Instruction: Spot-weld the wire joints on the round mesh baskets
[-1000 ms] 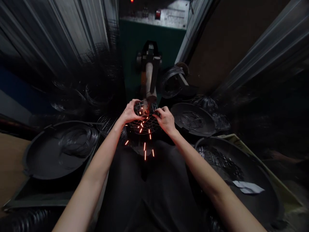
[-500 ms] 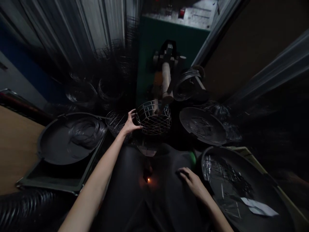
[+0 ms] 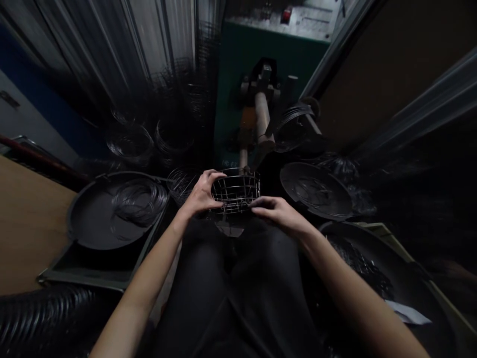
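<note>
A round wire basket (image 3: 235,183) stands between my hands, under the rods of a green machine (image 3: 238,69). My left hand (image 3: 203,191) grips its left side, thumb low and fingers at the upper rim. At the basket's lower right edge, my right hand (image 3: 270,208) is closed in a pinch; what is between the fingertips is too small and dark to name. The machine's lower rod (image 3: 243,158) reaches down to the basket's far side.
To the left, a black round tray (image 3: 87,219) holds a coil of wire (image 3: 139,201). Two dark trays stand at right, the far tray (image 3: 285,174) with wire pieces, the nearer with a white slip (image 3: 408,313). Wire rings (image 3: 130,141) stand behind on the left.
My right hand has come up from near my lap to the basket's right edge. The basket has tilted and sits slightly lower. An orange spark seen earlier over my lap is gone.
</note>
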`<state>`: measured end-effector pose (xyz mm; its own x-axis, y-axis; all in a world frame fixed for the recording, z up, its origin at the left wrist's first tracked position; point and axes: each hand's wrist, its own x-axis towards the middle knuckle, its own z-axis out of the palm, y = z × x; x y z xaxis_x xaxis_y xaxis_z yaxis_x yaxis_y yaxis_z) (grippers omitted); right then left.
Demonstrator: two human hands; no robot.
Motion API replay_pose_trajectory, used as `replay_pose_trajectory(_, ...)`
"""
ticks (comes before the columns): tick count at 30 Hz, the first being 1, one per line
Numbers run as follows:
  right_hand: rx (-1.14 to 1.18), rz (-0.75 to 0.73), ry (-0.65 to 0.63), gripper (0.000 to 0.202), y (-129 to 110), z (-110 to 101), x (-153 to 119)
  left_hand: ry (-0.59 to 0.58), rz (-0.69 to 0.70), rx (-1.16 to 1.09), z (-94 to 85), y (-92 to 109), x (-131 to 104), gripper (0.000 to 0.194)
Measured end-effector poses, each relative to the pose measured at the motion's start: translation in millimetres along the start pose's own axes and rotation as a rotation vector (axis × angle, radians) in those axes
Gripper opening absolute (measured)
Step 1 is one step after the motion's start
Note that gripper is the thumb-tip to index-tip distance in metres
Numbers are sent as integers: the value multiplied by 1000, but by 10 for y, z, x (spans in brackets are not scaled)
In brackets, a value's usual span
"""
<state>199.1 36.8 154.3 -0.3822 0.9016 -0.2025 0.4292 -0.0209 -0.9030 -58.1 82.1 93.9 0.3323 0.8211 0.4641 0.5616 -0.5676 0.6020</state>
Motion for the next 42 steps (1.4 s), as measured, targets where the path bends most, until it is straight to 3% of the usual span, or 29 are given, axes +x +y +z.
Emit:
replay_pose_trajectory(2, -93, 30, -28, 27, -119, 4, 215, -61, 12, 34, 32, 71, 18, 76)
replay_pose_trajectory(5, -485, -87, 84, 19, -141, 50, 369, -110, 33, 67, 124, 122, 57, 71)
replay_pose_trajectory(9, -1063, -241, 110, 35, -8, 118, 307, -121, 44, 78, 233, 147, 144, 66)
replay_pose_trajectory(12, -1220, -277, 111, 35, 120, 103, 232, -132, 47, 80, 283, 169, 222, 65)
replay_pose_trajectory(21, -1228, -407, 194, 29, 250, -45, 290, -148, 37, 60, 306, 163, 366, 68)
replay_pose_trajectory(36, -1217, -307, 174, 28, 93, -178, 387, -215, 36, -20, 253, 86, 608, 66)
replay_pose_trajectory(42, -1082, -302, 359, 23, 208, -144, 339, -201, -25, -58, 227, 106, 664, 66)
